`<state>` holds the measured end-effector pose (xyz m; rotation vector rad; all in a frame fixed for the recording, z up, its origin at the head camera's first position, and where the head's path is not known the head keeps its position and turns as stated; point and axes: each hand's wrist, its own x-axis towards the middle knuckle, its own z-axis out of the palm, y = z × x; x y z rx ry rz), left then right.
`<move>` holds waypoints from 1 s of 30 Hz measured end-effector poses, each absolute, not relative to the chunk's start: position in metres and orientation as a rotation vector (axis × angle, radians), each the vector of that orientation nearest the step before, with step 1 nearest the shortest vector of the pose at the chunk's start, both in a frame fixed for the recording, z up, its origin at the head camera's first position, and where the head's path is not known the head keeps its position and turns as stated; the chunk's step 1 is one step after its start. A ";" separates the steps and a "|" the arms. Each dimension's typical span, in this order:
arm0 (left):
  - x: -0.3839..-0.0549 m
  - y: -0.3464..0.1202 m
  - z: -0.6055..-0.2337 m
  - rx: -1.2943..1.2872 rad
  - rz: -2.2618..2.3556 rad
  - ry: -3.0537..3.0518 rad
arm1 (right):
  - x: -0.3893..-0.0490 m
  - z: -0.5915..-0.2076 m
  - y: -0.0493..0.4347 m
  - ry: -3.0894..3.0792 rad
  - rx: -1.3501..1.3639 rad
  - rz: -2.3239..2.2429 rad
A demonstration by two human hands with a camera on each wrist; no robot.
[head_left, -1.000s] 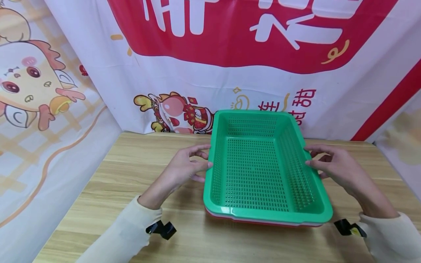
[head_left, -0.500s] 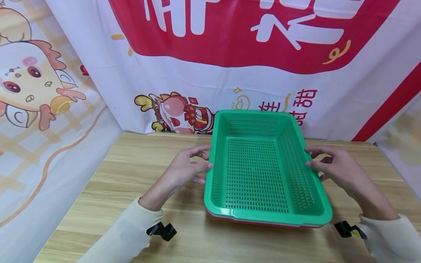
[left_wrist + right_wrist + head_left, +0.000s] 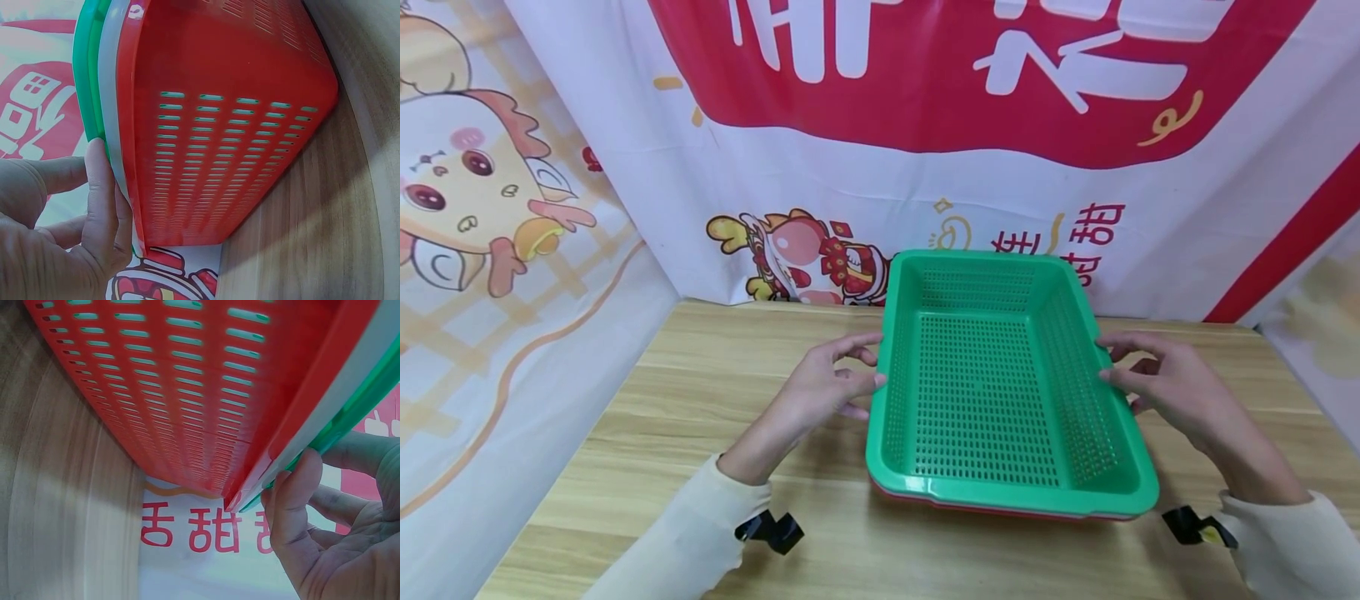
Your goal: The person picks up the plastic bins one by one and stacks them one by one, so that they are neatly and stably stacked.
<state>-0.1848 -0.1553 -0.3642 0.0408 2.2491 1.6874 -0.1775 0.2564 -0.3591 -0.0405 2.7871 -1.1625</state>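
A green perforated plastic basket [image 3: 1000, 493] sits nested on top of a stack on the table. Under its rim show the pale rim [image 3: 109, 72] of a second basket and, lowest, a red slotted basket [image 3: 200, 53]. My left hand [image 3: 827, 385] pinches the green rim at the middle of the left side, thumb on the edge and fingertips at its underside. Opposite it, my right hand [image 3: 1176, 392] pinches the right side's rim the same way. In the right wrist view, its fingertips lie right at the green rim [image 3: 353, 412]. The green basket holds nothing.
The wood-grain table [image 3: 700, 400] runs under the stack. A white and red printed cloth [image 3: 820, 179] hangs close behind the stack, and another printed cloth [image 3: 557, 325] hangs on the left. Black wrist straps [image 3: 769, 529] sit by both sleeves.
Almost nothing differs. The view has shifted very slightly; both hands keep the same hold at the rim, and the stack stays in place.
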 end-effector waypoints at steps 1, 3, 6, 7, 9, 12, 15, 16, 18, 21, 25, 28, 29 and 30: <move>-0.185 -0.155 -0.365 0.043 1.687 2.248 | -0.177 -0.359 0.256 2.787 -0.039 -1.163; -0.185 -0.155 -0.365 0.040 1.689 2.244 | -0.177 -0.359 0.256 2.784 -0.039 -1.166; -0.185 -0.155 -0.366 0.034 1.694 2.238 | -0.176 -0.359 0.257 2.783 -0.041 -1.172; -0.185 -0.155 -0.366 0.033 1.696 2.238 | -0.176 -0.359 0.257 2.783 -0.041 -1.175; -0.185 -0.155 -0.366 0.037 1.701 2.233 | -0.176 -0.360 0.257 2.783 -0.037 -1.176; -0.185 -0.155 -0.367 0.049 1.707 2.229 | -0.176 -0.360 0.257 2.784 -0.032 -1.174; -0.186 -0.155 -0.368 0.068 1.705 2.229 | -0.176 -0.360 0.257 2.779 -0.032 -1.177; -0.186 -0.155 -0.368 0.070 1.704 2.229 | -0.176 -0.360 0.258 2.778 -0.034 -1.179; -0.186 -0.155 -0.369 0.078 1.704 2.233 | -0.175 -0.360 0.258 2.775 -0.035 -1.183; -0.186 -0.156 -0.369 0.078 1.700 2.241 | -0.175 -0.361 0.258 2.775 -0.036 -1.186; -0.185 -0.156 -0.369 0.067 1.700 2.244 | -0.175 -0.361 0.257 2.776 -0.036 -1.186; -0.185 -0.155 -0.369 0.065 1.706 2.239 | -0.175 -0.361 0.257 2.777 -0.038 -1.189; -0.185 -0.155 -0.369 0.066 1.708 2.238 | -0.175 -0.361 0.257 2.777 -0.038 -1.190; -0.185 -0.155 -0.369 0.073 1.710 2.240 | -0.175 -0.361 0.257 2.778 -0.040 -1.190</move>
